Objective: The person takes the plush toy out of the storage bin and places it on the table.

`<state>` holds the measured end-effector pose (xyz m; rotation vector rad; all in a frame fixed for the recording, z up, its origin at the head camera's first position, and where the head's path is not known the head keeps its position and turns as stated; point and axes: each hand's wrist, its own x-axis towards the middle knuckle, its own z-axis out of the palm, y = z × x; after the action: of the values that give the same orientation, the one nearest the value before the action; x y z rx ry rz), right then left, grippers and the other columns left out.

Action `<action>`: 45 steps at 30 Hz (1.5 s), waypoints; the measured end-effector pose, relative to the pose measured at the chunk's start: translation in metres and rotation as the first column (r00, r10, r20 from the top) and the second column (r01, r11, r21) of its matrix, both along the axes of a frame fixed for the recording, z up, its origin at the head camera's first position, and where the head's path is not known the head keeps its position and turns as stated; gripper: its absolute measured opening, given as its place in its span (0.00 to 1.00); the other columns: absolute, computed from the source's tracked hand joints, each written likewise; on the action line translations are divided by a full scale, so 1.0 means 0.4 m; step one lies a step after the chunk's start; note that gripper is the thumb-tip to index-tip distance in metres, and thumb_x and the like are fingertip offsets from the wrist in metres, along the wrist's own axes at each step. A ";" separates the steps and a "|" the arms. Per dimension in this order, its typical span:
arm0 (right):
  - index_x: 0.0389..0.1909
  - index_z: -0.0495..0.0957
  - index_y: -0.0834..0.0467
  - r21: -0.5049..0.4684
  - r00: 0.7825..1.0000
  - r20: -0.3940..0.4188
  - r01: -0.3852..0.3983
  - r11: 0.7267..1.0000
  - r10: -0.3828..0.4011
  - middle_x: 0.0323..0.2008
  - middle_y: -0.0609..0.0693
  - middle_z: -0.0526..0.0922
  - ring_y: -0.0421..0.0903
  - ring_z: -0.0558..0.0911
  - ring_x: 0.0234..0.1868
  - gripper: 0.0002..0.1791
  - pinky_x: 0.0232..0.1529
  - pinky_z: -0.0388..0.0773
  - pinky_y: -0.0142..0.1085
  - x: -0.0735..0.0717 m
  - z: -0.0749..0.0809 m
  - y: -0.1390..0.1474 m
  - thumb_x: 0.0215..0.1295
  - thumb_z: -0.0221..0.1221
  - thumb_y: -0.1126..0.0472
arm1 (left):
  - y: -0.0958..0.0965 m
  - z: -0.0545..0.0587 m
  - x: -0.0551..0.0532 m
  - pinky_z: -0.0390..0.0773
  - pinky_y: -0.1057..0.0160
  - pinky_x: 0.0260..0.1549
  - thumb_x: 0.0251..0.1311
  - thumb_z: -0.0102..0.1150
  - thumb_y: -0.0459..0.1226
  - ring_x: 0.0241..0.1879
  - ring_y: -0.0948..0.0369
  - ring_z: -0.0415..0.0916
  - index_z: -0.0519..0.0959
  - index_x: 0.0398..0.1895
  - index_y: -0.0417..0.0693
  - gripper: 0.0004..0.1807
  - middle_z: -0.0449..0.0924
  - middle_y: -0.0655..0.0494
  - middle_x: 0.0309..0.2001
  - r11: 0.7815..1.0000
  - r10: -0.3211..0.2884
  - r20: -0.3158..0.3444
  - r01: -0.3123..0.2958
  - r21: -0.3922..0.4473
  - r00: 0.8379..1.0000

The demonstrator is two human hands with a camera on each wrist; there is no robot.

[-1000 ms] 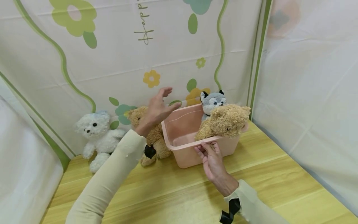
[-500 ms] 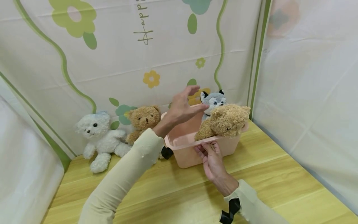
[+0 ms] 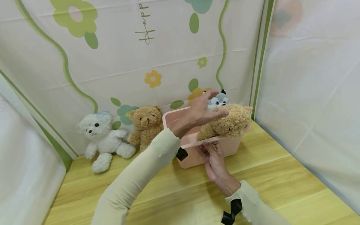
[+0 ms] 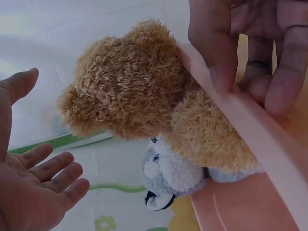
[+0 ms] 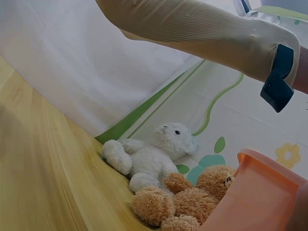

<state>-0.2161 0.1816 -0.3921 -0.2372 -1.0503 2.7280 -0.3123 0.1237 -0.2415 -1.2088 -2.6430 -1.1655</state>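
Observation:
A pink plastic bin [image 3: 194, 157] stands on the wooden table, with a curly tan teddy bear [image 3: 232, 122] slumped at its right end, head over the rim. Behind that bear a grey-and-white plush husky [image 3: 220, 100] sits in the bin, partly covered by my left hand [image 3: 203, 109]. That hand hovers over the bin, fingers and thumb spread; in the left wrist view a gap separates it from the tan bear's head [image 4: 125, 82]. My right hand [image 3: 213, 161] pinches the bin's front rim between thumb and fingers.
Left of the bin, a brown teddy bear [image 3: 146, 123] sits against the printed curtain [image 3: 121, 68]. Farther left is a white teddy bear [image 3: 105, 140]. White fabric walls flank the wooden table [image 3: 168, 190] on both sides.
My left hand has moved right, from above the brown bear to over the bin beside the tan bear and husky. My right hand has stayed on the rim.

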 end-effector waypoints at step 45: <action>0.40 0.68 0.52 -0.010 0.998 -0.056 -0.040 0.999 0.040 0.31 0.44 0.81 0.38 0.82 0.34 0.05 0.47 0.81 0.28 0.009 -0.003 0.007 0.75 0.50 0.66 | 0.119 -0.106 0.014 0.78 0.64 0.51 0.47 0.73 0.57 0.55 0.58 0.78 0.66 0.67 0.53 0.45 0.79 0.55 0.56 0.992 0.046 -0.091 -0.057 -0.113 0.995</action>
<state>-0.2127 0.1843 -0.3931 -0.1420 -1.0365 2.7594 -0.3066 0.1713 -0.2838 -1.1711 -2.6908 -0.9409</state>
